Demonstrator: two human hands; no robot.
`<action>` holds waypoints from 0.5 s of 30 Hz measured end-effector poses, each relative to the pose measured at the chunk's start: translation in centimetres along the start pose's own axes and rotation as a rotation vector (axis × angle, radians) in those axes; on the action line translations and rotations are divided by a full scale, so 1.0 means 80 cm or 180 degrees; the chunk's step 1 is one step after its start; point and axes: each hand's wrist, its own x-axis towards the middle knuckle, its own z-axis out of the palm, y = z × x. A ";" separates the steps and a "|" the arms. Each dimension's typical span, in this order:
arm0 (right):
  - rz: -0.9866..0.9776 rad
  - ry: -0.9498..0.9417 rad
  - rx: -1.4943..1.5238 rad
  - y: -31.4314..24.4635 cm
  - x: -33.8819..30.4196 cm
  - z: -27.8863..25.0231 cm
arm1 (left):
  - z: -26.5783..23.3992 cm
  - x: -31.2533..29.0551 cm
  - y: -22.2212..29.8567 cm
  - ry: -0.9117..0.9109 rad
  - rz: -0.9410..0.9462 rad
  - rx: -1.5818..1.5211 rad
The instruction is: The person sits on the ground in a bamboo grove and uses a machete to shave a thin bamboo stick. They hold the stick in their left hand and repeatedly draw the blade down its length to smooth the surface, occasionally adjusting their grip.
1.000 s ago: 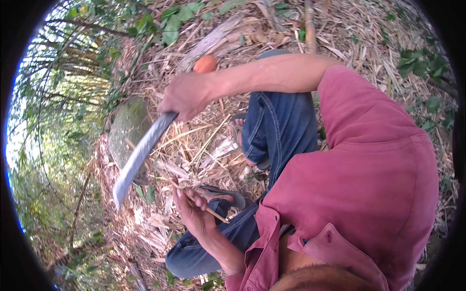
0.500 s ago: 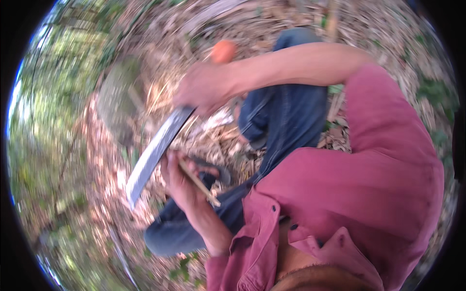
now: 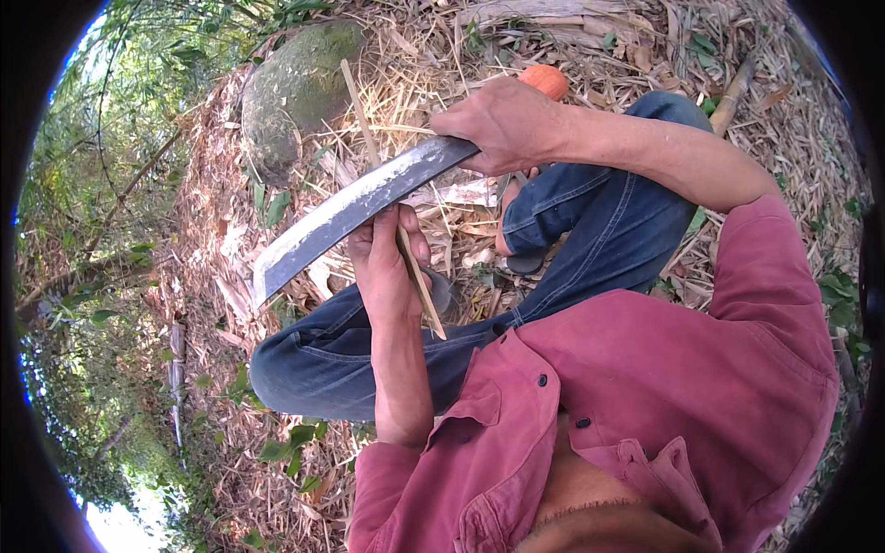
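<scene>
Working a thin stick point(image 3: 361, 116) with a long machete blade point(image 3: 358, 205) looks to be the step in hand; the right hand point(image 3: 505, 127) has its grip wrapped tight at the blade's near end; the left hand point(image 3: 389, 269) pinches the stick, which passes behind the blade toward the mossy stone point(image 3: 302, 90); whether blade and stick touch, I cannot tell; another stroke would call for a steady left grip, clear of the edge
</scene>
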 end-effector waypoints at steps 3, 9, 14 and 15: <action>0.0024 -0.0067 -0.0006 -0.001 0.001 0.002 | 0.001 0.001 0.001 0.0005 0.0112 0.0065; -0.0009 -0.0086 0.0065 -0.005 0.000 0.002 | 0.006 -0.002 0.002 0.0040 0.0217 0.0365; -0.0013 0.0023 -0.0075 0.003 0.001 0.008 | 0.009 0.000 0.004 -0.0016 0.0258 0.0383; -0.0005 0.0016 -0.0104 0.004 0.002 0.008 | 0.013 -0.005 0.007 0.0040 0.0261 0.0376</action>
